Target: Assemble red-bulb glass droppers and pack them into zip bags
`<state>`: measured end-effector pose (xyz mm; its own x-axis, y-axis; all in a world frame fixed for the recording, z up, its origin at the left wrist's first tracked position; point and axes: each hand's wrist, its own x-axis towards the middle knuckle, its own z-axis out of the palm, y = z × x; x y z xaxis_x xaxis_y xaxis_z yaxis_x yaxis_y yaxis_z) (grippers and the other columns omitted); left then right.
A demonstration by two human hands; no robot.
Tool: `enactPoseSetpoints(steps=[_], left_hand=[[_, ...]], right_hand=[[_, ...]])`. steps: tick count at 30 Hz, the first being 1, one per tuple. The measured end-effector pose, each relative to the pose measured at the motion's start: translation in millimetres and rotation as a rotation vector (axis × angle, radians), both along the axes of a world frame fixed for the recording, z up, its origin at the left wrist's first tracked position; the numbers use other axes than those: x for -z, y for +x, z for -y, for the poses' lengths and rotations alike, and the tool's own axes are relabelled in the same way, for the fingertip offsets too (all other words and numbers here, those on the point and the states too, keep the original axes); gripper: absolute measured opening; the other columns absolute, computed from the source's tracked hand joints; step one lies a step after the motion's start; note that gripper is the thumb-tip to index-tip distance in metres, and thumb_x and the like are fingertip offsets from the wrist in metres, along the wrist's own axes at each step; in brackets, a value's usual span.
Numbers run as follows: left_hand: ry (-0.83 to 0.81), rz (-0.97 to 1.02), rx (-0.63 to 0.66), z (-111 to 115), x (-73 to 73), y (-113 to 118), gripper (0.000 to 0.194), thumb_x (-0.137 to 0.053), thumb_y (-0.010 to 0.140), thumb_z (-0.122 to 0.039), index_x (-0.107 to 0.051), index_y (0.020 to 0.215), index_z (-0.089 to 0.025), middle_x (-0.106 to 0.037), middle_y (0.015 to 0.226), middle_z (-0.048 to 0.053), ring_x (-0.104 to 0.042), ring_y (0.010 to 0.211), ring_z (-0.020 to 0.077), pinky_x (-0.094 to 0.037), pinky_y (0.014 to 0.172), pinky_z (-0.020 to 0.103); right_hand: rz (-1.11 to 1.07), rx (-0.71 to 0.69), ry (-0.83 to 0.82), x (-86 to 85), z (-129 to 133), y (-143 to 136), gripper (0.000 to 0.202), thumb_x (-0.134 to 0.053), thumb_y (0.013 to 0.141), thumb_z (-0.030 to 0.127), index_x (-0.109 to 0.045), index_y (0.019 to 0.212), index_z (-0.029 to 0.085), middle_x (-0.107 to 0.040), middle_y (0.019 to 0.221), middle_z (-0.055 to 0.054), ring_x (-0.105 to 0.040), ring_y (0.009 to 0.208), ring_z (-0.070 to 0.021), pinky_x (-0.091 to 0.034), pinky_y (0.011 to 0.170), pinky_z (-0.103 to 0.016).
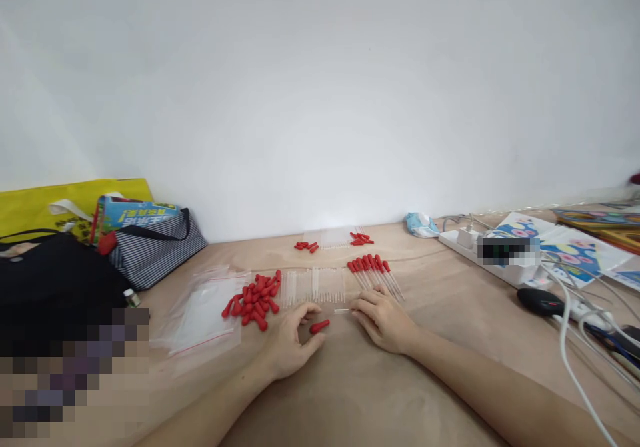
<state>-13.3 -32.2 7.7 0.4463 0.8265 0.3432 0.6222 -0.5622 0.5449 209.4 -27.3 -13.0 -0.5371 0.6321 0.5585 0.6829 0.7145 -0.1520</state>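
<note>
My left hand [291, 342] is curved around a red rubber dropper bulb [320, 327], thumb and fingers apart with a gap above it. The bulb's narrow end points right. My right hand [383, 318] pinches a thin clear glass tube [341, 311], whose end sticks out to the left toward the bulb. Beyond the hands lies a row of clear tubes [300, 287]. Left of it is a heap of loose red bulbs [254, 299]. Several droppers with red bulbs fitted [373, 268] lie side by side just past my right hand.
Clear zip bags [207, 310] lie left of the heap. Farther back are small red bulb groups [361, 239] and another tube row [334, 238]. Bags [155, 247] stand at left. A power strip [455, 244], cables [565, 327] and a blue-white crumpled packet [421, 225] are at right.
</note>
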Motion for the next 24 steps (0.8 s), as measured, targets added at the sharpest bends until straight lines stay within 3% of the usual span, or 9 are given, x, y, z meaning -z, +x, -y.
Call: enactPoseSetpoints(steps=[2,6,13,20,24], left_hand=[[0.02,-0.033,0.001,0.1,-1.6,4.0,0.025,-0.059,0.068,-0.022,-0.061,0.093,-0.018,-0.061,0.095,0.005,-0.056,0.085,0.0194,-0.044,0.076,0.032],[-0.003,-0.062,0.02,-0.4,-4.2,13.6,0.014,-0.052,0.075,-0.021,-0.066,0.078,-0.019,-0.065,0.086,0.003,-0.058,0.08,0.0176,-0.044,0.074,0.03],[-0.052,0.039,-0.008,-0.1,-4.1,16.6,0.015,-0.041,0.082,-0.023,-0.056,0.08,-0.018,-0.062,0.074,0.0,-0.056,0.069,0.0151,-0.043,0.064,0.026],[-0.087,0.048,0.084,-0.9,-2.5,15.1,0.022,-0.038,0.085,-0.024,-0.059,0.09,-0.019,-0.065,0.092,0.003,-0.058,0.083,0.0172,-0.044,0.073,0.028],[-0.082,0.029,0.091,-0.3,-4.4,15.7,0.023,-0.038,0.085,-0.024,-0.06,0.084,-0.018,-0.066,0.086,0.003,-0.058,0.077,0.0162,-0.044,0.071,0.026]], right_hand=[[-0.001,-0.002,0.002,-0.2,0.2,-0.2,0.018,-0.038,0.085,0.018,-0.056,0.086,0.018,-0.059,0.079,-0.004,-0.049,0.073,-0.0143,-0.028,0.07,-0.031],[-0.014,0.002,0.007,0.0,0.3,-0.8,0.018,-0.039,0.084,0.018,-0.056,0.085,0.018,-0.059,0.078,-0.003,-0.049,0.071,-0.0139,-0.026,0.072,-0.031],[-0.049,-0.01,0.022,0.0,2.2,-2.4,0.017,-0.038,0.084,0.017,-0.055,0.085,0.017,-0.06,0.077,-0.003,-0.051,0.071,-0.0141,-0.026,0.073,-0.032],[-0.064,-0.043,0.052,0.8,2.1,-3.5,0.017,-0.038,0.083,0.015,-0.055,0.087,0.018,-0.06,0.075,-0.002,-0.052,0.07,-0.013,-0.025,0.078,-0.034],[-0.056,-0.07,0.059,1.1,1.2,-4.1,0.017,-0.039,0.083,0.014,-0.055,0.087,0.019,-0.062,0.077,-0.001,-0.053,0.073,-0.0126,-0.023,0.079,-0.033]])
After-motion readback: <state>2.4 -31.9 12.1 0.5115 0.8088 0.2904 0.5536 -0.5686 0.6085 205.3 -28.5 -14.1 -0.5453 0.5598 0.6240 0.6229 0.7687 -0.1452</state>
